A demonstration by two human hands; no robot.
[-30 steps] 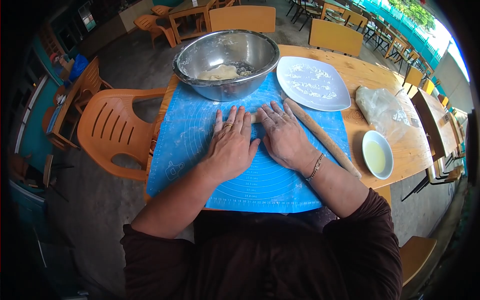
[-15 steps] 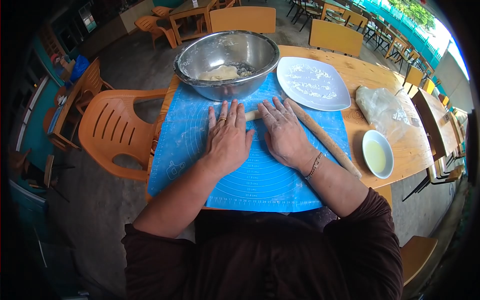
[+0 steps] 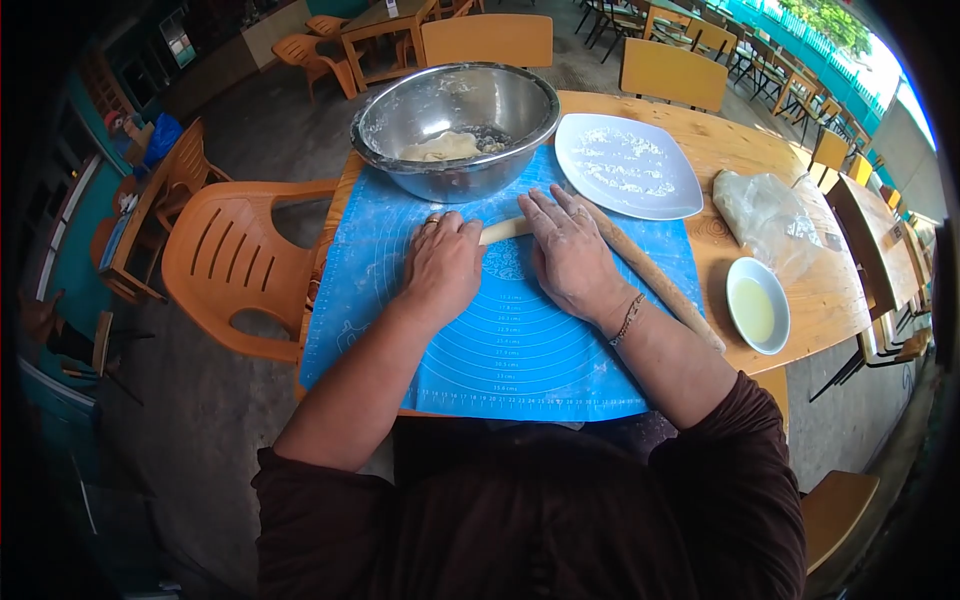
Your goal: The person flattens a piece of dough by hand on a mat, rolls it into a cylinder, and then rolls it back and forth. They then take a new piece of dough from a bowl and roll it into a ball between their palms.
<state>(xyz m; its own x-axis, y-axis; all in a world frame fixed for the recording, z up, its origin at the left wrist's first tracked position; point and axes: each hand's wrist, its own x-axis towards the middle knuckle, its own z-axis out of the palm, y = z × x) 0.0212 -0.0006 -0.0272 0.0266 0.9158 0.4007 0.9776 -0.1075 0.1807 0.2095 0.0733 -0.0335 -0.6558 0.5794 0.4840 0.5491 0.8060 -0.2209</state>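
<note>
A pale dough roll (image 3: 507, 231) lies crosswise on the blue pastry mat (image 3: 505, 395), its middle showing between my hands. My left hand (image 3: 443, 268), a ring on one finger, has its fingers curled down over the roll's left end. Stretched out and floury, the fingers of my right hand (image 3: 575, 255) rest over the right end. Just right of that hand, a wooden rolling pin (image 3: 662, 285) lies at a slant. The parts of the roll beneath both hands are hidden.
A steel bowl (image 3: 455, 184) with dough (image 3: 440, 147) inside stands at the mat's far edge. Beside it is a white plate (image 3: 648, 208) dusted with flour. A plastic bag (image 3: 765, 215) and a small bowl (image 3: 784, 318) of yellowish liquid sit right. An orange chair (image 3: 235, 265) stands left.
My left hand has gone from flat, outstretched fingers to curled ones over the roll. More of the dough shows between the hands. My right hand stays nearly in place.
</note>
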